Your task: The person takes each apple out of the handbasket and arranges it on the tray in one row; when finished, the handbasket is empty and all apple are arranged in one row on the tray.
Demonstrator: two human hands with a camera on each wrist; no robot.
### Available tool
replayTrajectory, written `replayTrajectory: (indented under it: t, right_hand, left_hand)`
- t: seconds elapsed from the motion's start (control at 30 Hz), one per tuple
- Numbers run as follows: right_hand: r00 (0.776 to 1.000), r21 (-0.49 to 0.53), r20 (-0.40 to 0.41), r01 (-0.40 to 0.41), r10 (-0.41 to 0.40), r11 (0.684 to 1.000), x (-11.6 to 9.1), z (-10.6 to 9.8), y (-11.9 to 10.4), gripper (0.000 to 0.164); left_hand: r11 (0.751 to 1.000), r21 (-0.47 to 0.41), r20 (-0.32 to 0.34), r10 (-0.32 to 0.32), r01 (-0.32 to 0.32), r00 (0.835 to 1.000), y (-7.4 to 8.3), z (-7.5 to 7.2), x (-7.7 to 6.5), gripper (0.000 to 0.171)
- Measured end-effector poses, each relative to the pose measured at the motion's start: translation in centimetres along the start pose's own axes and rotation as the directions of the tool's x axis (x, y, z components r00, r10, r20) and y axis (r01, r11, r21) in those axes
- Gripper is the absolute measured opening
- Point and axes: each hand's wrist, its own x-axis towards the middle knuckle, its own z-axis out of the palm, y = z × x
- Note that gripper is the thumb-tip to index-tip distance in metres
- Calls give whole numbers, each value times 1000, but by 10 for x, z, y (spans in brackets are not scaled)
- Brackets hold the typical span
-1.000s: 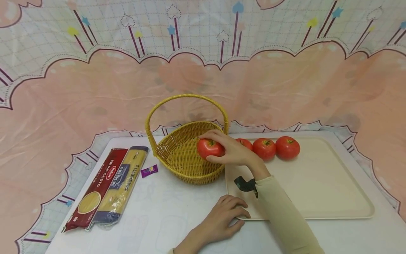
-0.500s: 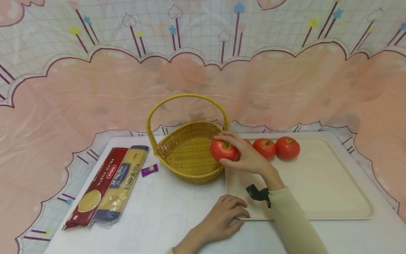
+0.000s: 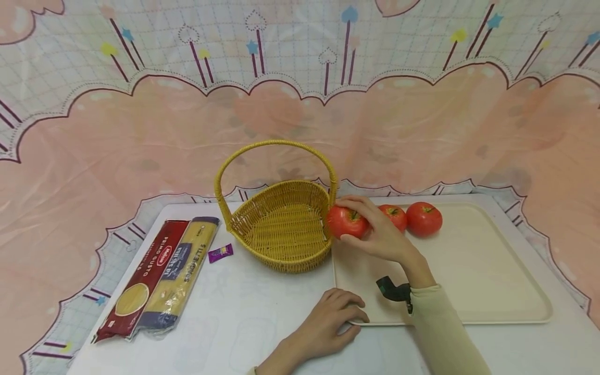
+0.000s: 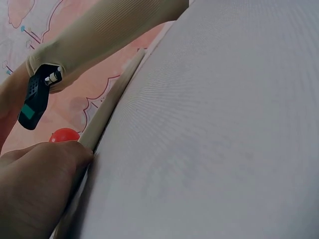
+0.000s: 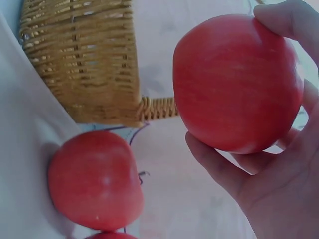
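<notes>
My right hand (image 3: 379,234) grips a red apple (image 3: 347,222) between thumb and fingers, beside the right rim of a yellow wicker basket (image 3: 286,265). In the right wrist view this apple (image 5: 237,82) hangs apart from another apple (image 5: 94,179) below. Two more apples (image 3: 424,219) show on the back of the cream tray (image 3: 478,281) in the head view; the right hand hides what lies behind it. My left hand (image 3: 328,323) rests at the tray's near left corner, fingertips on the rim. In the left wrist view it lies along the tray edge (image 4: 107,109).
Two spaghetti packs, one red (image 3: 140,281) and one yellow and blue (image 3: 180,276), lie on the left of the white table (image 3: 225,323). A small purple wrapped packet (image 3: 220,253) is near the basket. A patterned cloth (image 3: 300,120) hangs behind.
My right hand has carried the apple rightward, from over the basket to its right rim by the tray. The left hand has stayed in place.
</notes>
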Motion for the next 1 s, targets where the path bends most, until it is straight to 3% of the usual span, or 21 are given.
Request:
replayTrajectory:
  t: [0.33, 0.53, 1.0]
  right_hand:
    - [999, -18, -46, -29, 29, 999, -10, -9, 8, 64]
    - [997, -28, -83, -10, 8, 1000, -9, -14, 13, 64]
    - [993, -13, -109, -42, 40, 999, -11, -22, 21, 65]
  left_hand:
    - [1000, 13, -10, 28, -28, 1000, 0, 3, -3, 17]
    - [1000, 14, -7, 15, -15, 1000, -1, 2, -1, 18]
    - [1000, 3, -8, 13, -13, 1000, -3, 2, -1, 18]
